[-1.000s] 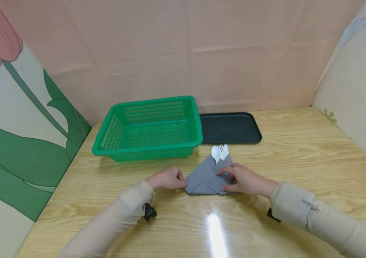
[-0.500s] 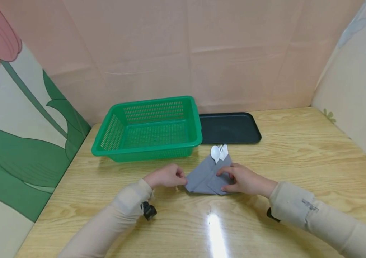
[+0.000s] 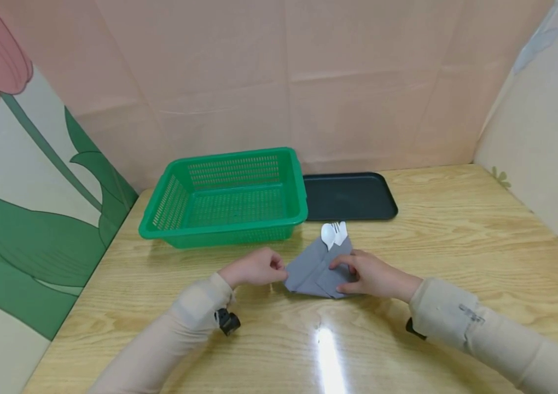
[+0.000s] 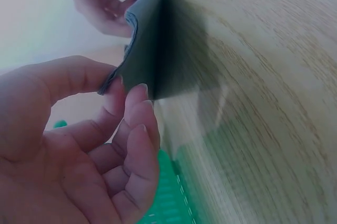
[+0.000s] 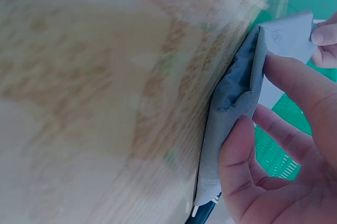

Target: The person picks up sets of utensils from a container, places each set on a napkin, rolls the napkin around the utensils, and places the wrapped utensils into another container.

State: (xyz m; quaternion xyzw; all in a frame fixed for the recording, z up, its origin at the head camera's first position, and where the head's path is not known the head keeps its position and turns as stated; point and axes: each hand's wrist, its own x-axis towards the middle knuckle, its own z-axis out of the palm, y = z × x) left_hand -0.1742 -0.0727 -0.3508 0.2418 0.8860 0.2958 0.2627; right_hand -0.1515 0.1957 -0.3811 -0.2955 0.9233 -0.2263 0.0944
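Observation:
A grey napkin (image 3: pixel 315 271) is folded into a pocket shape on the table, its creased edge showing in the right wrist view. From its top poke a white spoon (image 3: pixel 328 235) and a white fork (image 3: pixel 338 230), with another white flat-ended utensil piece beside them. My left hand (image 3: pixel 258 267) pinches the napkin's left corner between thumb and forefinger; in the left wrist view that side stands raised off the wood. On the right side of the napkin, my right hand (image 3: pixel 370 273) grips it with thumb and bent fingers. The lower parts of the cutlery are hidden inside the folds.
Behind the left hand stands a green plastic basket (image 3: pixel 230 225) with slotted sides. A black tray (image 3: pixel 350 197) lies to its right, partly behind the basket. Wood-grain table (image 3: pixel 456 230) surrounds the napkin, with a pink cloth backdrop (image 3: pixel 220 76) at the rear.
My left hand has risen slightly and shifted a little right, lifting and drawing in the napkin's left corner. The right hand keeps its hold in nearly the same place.

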